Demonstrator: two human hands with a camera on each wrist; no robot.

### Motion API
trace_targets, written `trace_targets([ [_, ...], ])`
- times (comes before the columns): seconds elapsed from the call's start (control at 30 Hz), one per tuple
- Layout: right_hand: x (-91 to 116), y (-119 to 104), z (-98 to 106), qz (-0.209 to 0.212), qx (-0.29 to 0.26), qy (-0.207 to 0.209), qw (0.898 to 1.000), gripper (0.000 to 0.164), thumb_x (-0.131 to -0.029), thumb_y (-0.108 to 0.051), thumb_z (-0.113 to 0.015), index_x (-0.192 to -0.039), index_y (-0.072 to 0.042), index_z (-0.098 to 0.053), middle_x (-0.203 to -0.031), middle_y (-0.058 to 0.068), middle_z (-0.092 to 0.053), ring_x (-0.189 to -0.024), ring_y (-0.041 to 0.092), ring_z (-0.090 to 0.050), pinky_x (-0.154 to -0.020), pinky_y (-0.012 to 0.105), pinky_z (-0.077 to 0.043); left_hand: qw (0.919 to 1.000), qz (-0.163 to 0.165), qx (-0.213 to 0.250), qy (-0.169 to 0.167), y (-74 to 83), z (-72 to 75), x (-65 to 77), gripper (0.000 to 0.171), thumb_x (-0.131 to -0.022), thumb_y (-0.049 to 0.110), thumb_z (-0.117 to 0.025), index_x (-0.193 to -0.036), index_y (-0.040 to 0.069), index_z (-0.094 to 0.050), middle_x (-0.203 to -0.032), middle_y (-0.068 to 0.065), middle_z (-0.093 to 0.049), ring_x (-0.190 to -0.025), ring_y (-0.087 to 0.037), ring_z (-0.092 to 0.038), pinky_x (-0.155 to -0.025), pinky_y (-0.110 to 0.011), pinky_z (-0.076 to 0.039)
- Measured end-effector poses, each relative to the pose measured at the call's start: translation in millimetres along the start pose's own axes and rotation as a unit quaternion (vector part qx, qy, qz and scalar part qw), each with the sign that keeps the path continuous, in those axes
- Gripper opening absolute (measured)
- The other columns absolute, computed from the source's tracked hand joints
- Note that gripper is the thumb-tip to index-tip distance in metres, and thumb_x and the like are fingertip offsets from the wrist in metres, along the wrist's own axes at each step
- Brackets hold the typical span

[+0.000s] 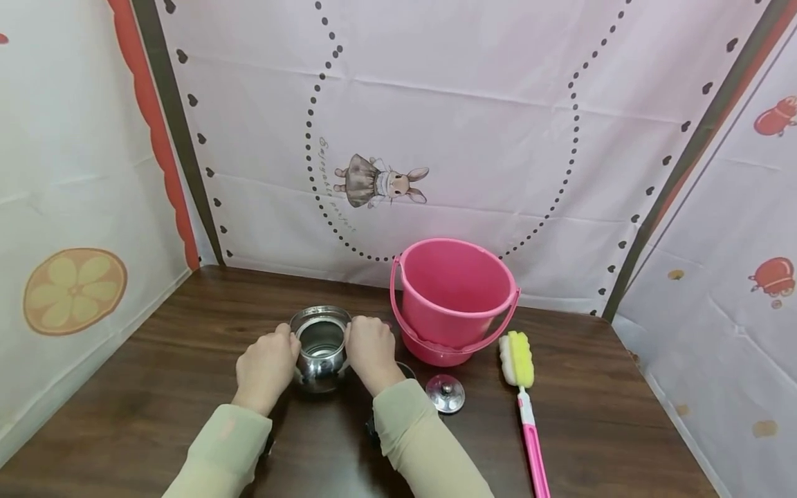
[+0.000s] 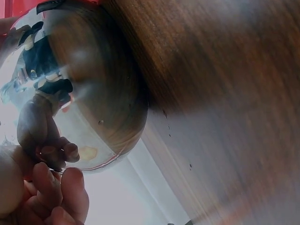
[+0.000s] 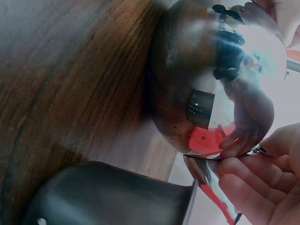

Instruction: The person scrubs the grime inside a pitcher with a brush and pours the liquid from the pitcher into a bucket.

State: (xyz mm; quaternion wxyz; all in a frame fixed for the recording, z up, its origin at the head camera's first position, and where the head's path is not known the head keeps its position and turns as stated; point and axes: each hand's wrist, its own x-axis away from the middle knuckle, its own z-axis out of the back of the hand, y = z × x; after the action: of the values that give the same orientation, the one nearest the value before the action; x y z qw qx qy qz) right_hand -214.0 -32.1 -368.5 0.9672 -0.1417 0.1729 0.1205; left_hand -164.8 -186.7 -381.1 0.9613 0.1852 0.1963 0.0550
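A shiny, round-bellied metal pot [image 1: 320, 363] with its mouth uncovered is between my two hands, at or just above the tabletop. My left hand [image 1: 269, 363] grips its upper left edge with curled fingers, and the fingertips [image 2: 75, 187] show against the polished side. At the upper right edge, my right hand [image 1: 371, 353] pinches the pot; a narrow metal part [image 3: 206, 173] juts out beside those fingers. Just right of my right wrist lies a round metal lid [image 1: 445, 394] with a knob. The exact parts gripped are partly hidden by the fingers.
A pink bucket [image 1: 457, 277] with its handle down stands behind the lid. A yellow-and-white sponge brush [image 1: 521, 360] lies at the right on the wooden table [image 1: 598, 415]. Near my right hand is a dark cup-like object [image 3: 117, 197]. Printed cloth walls [image 1: 486, 138] enclose the table.
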Motion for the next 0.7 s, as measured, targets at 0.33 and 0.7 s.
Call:
trace_targets([
  [0.33, -7.4, 0.2, 4.6, 0.001, -0.005, -0.035, 0.999, 0.034, -0.092, -0.027, -0.055, -0.062, -0.013, -0.063, -0.075, 0.009, -0.071, -0.065, 0.024, -0.065, -0.048, 0.034, -0.046, 0.9996, 0.011, -0.004, -0.024, 0.1, 7.6, -3.0, 0.023, -0.092, 0.017, -0.041, -0.088, -0.002, -0.054, -0.072, -0.027, -0.061, -0.057, -0.043, -0.058, -0.044, -0.049, -0.04],
  [0.7, -26.4, 5.5, 17.8, -0.026, -0.078, -0.158, 0.984, 0.039, -0.084, -0.024, -0.062, -0.05, -0.015, -0.046, -0.054, 0.0, -0.053, -0.051, 0.014, -0.051, -0.047, 0.028, -0.039, 0.9948, 0.037, 0.018, -0.093, -3.3, 12.6, -10.9, 0.023, -0.091, 0.023, -0.042, -0.078, 0.007, -0.053, -0.061, -0.01, -0.052, -0.053, -0.025, -0.048, -0.046, -0.037, -0.034],
])
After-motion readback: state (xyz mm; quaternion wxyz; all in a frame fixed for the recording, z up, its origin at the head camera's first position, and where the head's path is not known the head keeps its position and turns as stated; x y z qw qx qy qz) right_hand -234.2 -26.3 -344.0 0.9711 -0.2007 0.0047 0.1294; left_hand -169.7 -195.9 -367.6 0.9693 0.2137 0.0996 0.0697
